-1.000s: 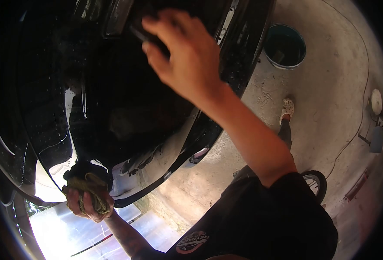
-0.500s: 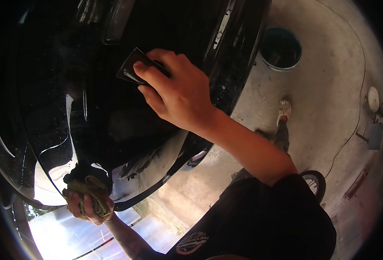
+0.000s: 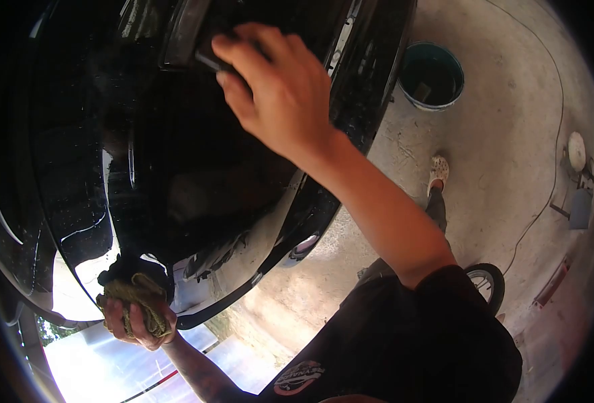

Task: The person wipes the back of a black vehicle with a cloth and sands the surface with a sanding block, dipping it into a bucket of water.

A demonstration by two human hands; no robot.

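My right hand (image 3: 280,91) is wrapped around a dark rectangular sanding block (image 3: 209,57), pressing it flat on a glossy black car panel (image 3: 196,168). Fingers cover much of the block, and the hand is slightly blurred. At the panel's lower edge, my left hand (image 3: 135,326) grips a bunched olive-green cloth (image 3: 135,295). The cloth rests against the bodywork, near a bright reflection. Small pale specks and streaks show on the black paint.
A dark bucket (image 3: 431,77) with a paler object inside stands on the concrete floor (image 3: 505,114) beside the car. A shoe (image 3: 438,171), a small wheel (image 3: 486,287) and a thin cable (image 3: 560,121) are on the right. Grey equipment (image 3: 581,209) stands farther right.
My right hand has slid the sanding block up the panel, toward the top of the view. My left hand stays in place with the cloth.
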